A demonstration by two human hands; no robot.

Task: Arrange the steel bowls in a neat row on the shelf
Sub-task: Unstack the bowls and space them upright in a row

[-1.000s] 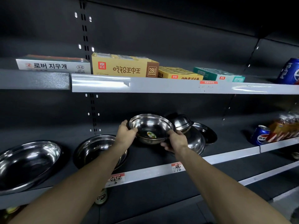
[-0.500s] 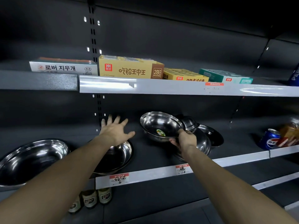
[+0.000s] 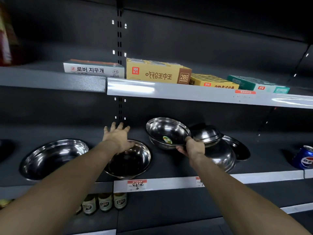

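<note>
My right hand [image 3: 193,147] grips the near rim of a steel bowl with a green sticker inside [image 3: 166,132] and holds it tilted above the dark shelf [image 3: 220,179]. My left hand [image 3: 116,135] hovers open, fingers spread, over the far rim of a second steel bowl [image 3: 133,160] that rests on the shelf. Further left a wide steel bowl [image 3: 52,156] stands upright. Behind my right hand lies a pile: an overturned bowl [image 3: 207,133], a larger one [image 3: 221,156] under it and a flat dish [image 3: 238,148].
A blue Pepsi can [image 3: 304,157] lies at the shelf's right end. The shelf above carries flat boxes, a white one [image 3: 94,69], a tan one [image 3: 157,72] and others. Small bottles [image 3: 105,202] stand on the shelf below. A slotted upright [image 3: 120,106] runs up the back wall.
My left hand let go of the stickered bowl and moved left over the second bowl. My right hand alone now holds the stickered bowl, tilted. The view shifted left.
</note>
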